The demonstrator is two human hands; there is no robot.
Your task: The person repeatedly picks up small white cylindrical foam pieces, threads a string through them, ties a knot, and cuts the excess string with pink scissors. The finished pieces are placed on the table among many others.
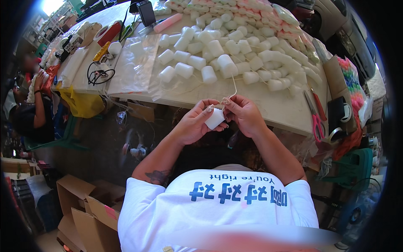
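Note:
Between my hands, just off the table's near edge, is a white foam-like cylinder (pixel 215 119). My left hand (pixel 194 122) is closed around it, thumb on its upper side. My right hand (pixel 244 115) pinches a thin whitish cord (pixel 235 87) beside the cylinder's upper end. That cord runs up onto the table to another white cylinder (pixel 227 65) at the near side of a large pile of similar white cylinders (pixel 197 48). Several in the pile look strung together on cord. Whether the cord passes through the held piece is hidden by my fingers.
Scissors with pink handles (pixel 318 127) and a cardboard box (pixel 336 80) are at the table's right edge. A clear plastic bag (pixel 133 69) and a black cable (pixel 100 74) lie left. Bagged pieces (pixel 247 12) fill the back. Another person's arm (pixel 39 103) shows far left.

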